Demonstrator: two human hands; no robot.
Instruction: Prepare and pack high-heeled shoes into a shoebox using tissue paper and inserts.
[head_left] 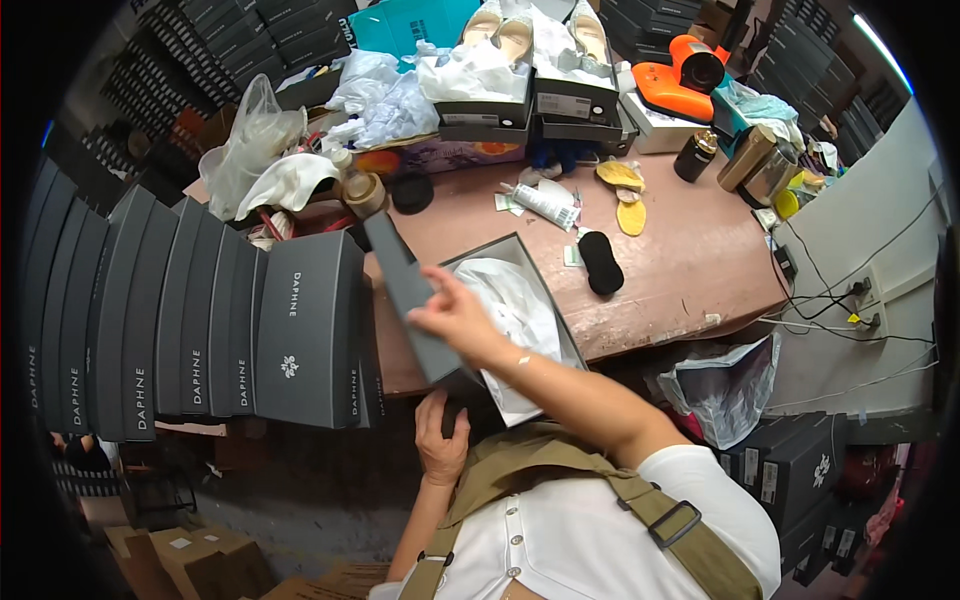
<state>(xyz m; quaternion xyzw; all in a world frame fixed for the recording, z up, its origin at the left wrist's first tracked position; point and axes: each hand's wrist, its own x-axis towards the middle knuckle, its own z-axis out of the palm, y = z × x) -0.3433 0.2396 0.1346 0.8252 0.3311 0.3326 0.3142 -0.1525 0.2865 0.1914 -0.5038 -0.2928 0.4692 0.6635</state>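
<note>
An opened dark grey shoe box (570,345) lies at the table's near edge, with crumpled white tissue paper (510,305) inside. Along its left side a dark grey box lid (398,265) stands tilted. My right hand (455,318) reaches across the box to this lid, index finger stretched and thumb apart; whether it touches the lid, I cannot tell. Close below the lid's near end is my left hand (441,445), its fingers bent and the thumb held away, with nothing seen in it. The tissue hides whatever lies beneath.
A row of upright grey shoe boxes (310,330) stands left. At the back are open boxes with shoes (497,35), an orange device (675,80) and a dark bottle (697,155). A white tube (545,205), yellow pads (628,195) and a black oval item (600,263) lie right. A plastic-lined bag (722,390) hangs below.
</note>
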